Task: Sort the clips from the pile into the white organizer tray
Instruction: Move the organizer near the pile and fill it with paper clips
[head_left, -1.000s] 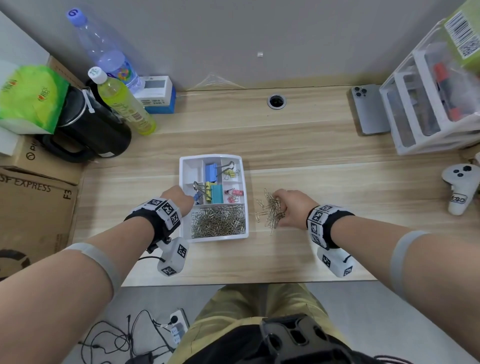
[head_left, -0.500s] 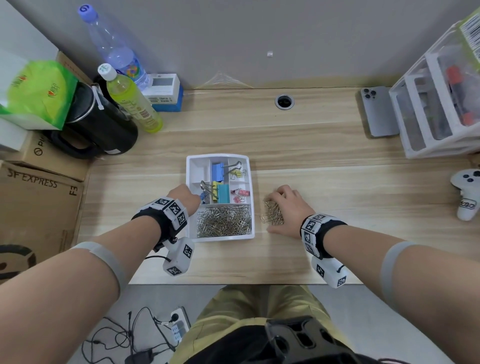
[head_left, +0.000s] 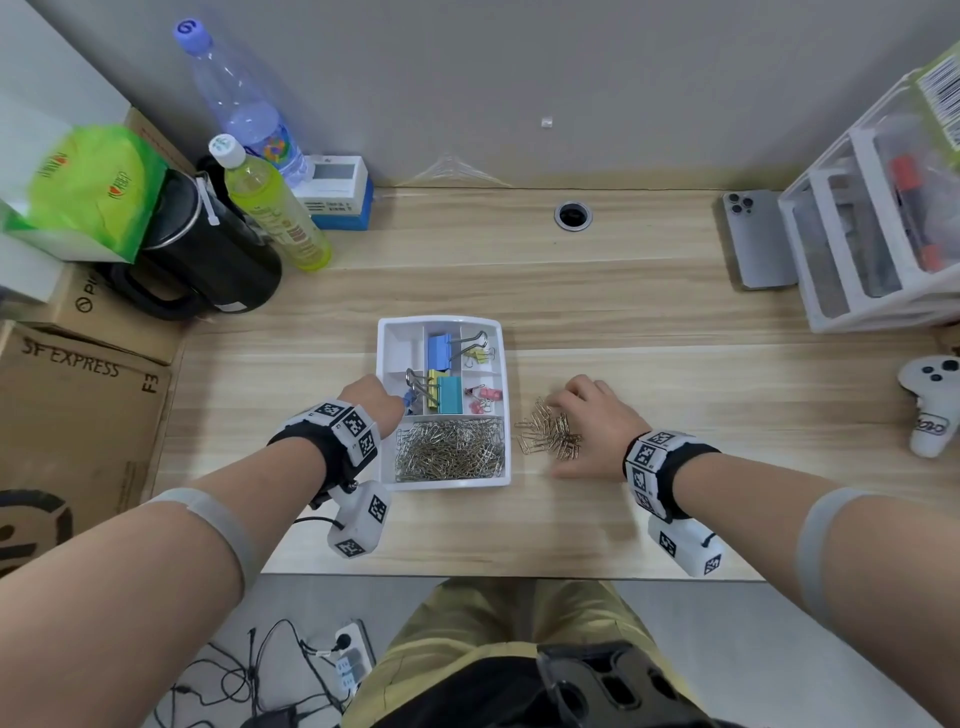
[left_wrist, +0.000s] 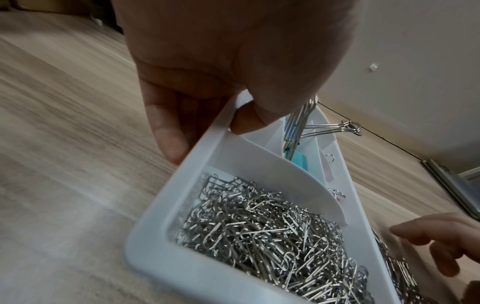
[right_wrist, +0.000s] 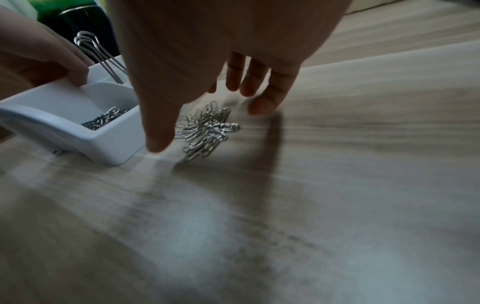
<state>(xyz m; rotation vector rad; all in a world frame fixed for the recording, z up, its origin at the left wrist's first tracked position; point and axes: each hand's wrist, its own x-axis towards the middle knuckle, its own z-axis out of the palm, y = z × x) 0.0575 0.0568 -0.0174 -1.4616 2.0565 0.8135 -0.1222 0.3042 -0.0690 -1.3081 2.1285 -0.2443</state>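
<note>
The white organizer tray (head_left: 445, 482) sits mid-desk. Its front compartment is full of silver paper clips (head_left: 451, 450), and its back compartments hold coloured binder clips (head_left: 439, 349). My left hand (head_left: 375, 401) pinches the tray's left wall (left_wrist: 182, 170), thumb inside and fingers outside. A small pile of paper clips (head_left: 549, 437) lies on the desk just right of the tray. My right hand (head_left: 592, 421) is spread open over the pile's right side. The thumb and fingertips (right_wrist: 261, 107) bracket the pile of clips (right_wrist: 205, 131) and hold nothing.
A black kettle (head_left: 208, 260), two bottles (head_left: 275, 213) and cardboard boxes (head_left: 78, 405) crowd the back left. A phone (head_left: 753, 239) and a clear drawer unit (head_left: 872, 223) stand at the back right, with a white controller (head_left: 932, 405) at the right edge.
My right hand had its fingers bunched on the clips. It then flattened and shifted slightly right, so the pile now shows on the desk. My left hand stayed on the tray.
</note>
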